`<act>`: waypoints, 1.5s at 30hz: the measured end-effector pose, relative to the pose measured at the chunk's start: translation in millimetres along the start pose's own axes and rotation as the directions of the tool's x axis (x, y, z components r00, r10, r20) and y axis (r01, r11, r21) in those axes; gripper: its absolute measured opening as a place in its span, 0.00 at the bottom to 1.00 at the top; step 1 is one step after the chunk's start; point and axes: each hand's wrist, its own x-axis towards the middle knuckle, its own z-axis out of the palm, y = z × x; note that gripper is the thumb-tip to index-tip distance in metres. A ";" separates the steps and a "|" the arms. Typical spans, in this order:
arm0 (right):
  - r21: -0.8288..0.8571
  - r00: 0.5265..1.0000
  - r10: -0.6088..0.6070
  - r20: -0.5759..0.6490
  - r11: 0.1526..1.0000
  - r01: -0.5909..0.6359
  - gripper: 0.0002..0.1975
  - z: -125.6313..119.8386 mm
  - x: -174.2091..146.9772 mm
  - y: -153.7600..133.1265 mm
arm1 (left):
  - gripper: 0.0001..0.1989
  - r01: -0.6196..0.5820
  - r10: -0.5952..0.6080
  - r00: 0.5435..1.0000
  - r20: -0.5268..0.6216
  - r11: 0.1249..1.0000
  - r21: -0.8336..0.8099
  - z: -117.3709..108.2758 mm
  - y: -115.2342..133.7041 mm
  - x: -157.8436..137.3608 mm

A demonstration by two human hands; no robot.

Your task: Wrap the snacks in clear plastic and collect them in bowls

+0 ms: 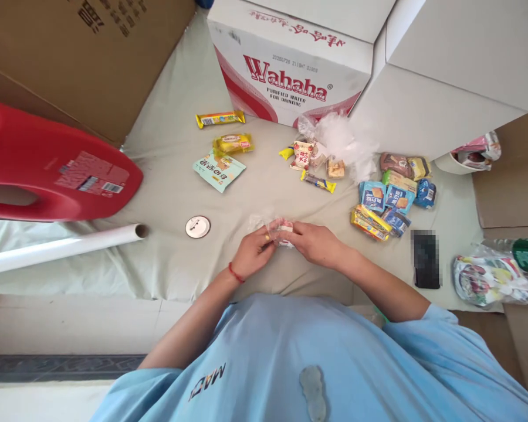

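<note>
The left hand [256, 252] and the right hand [320, 241] meet over the near part of the bench [167, 258], pinching a small packet [286, 230] between them. The packet is in clear, crinkled plastic with red and white print; the left fingers grip its left end, the right thumb and fingers its right. Its contents are too small to tell. A red cord [234, 273] circles the left wrist.

Just beyond the left hand, to its left, a round white badge [198, 227] lies flat. Farther up are a mint-green pouch [220, 170], a yellow packet [233, 143] touching its upper edge and a slim yellow bar [220, 119]. Ahead of the right hand, a few small snacks [303, 155] lie beside a crumpled clear bag [345, 140]. To its right sits a heap of wrapped snacks [385, 196], blue, yellow, brown and green, with a dark phone [426, 261] nearer the person.

At the far left are a white tube [66, 249] and a red plastic container [57, 164]. A white Wahaha carton [290, 70] stands at the back, and a white cup [455, 164] holding wrapped items is at the right.
</note>
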 end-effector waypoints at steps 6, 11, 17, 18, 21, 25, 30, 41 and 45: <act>-0.145 0.995 0.079 0.057 0.987 -0.070 0.26 12.8 0.1 -16.7 | 0.18 0.285 -0.427 0.719 -0.548 0.901 -0.328 -31.1 -22.1 1.5; -0.192 0.993 0.111 0.031 0.976 -0.103 0.26 5.7 -4.2 -29.3 | 0.23 0.417 -0.292 0.866 -0.406 0.870 0.262 -16.5 -7.4 19.3; -0.188 0.968 0.250 -0.009 0.951 -0.247 0.26 3.8 -33.8 -28.1 | 0.04 0.353 -0.258 0.923 -0.286 0.864 0.358 -9.8 -5.4 11.2; -0.171 0.962 0.271 0.003 0.948 -0.267 0.26 5.7 -38.3 -27.1 | 0.04 0.346 -0.246 0.922 -0.300 0.873 0.345 -12.7 -5.5 9.4; -0.093 0.953 0.301 0.043 0.951 -0.296 0.28 14.2 -45.3 -25.8 | 0.04 0.333 -0.248 0.921 -0.300 0.900 0.281 -20.9 3.5 6.6; -0.011 0.947 0.321 0.018 0.947 -0.321 0.28 23.6 -41.5 -28.3 | 0.03 0.308 -0.260 0.932 -0.251 0.935 0.176 -14.7 36.7 9.4; 0.086 0.956 0.284 -0.071 0.957 -0.278 0.20 30.8 -39.3 -21.0 | 0.09 0.075 -0.052 0.993 -0.102 0.968 0.239 24.3 66.5 19.0; 0.286 0.689 0.540 -0.484 0.841 -0.459 0.13 58.1 -62.1 21.7 | 0.32 -0.116 0.091 0.993 0.073 0.829 0.547 52.5 58.2 -10.0; 0.542 0.697 0.614 -0.371 0.752 -0.375 0.11 38.2 -51.8 12.1 | 0.27 -0.153 0.013 0.975 0.220 0.761 0.631 51.5 64.8 -7.2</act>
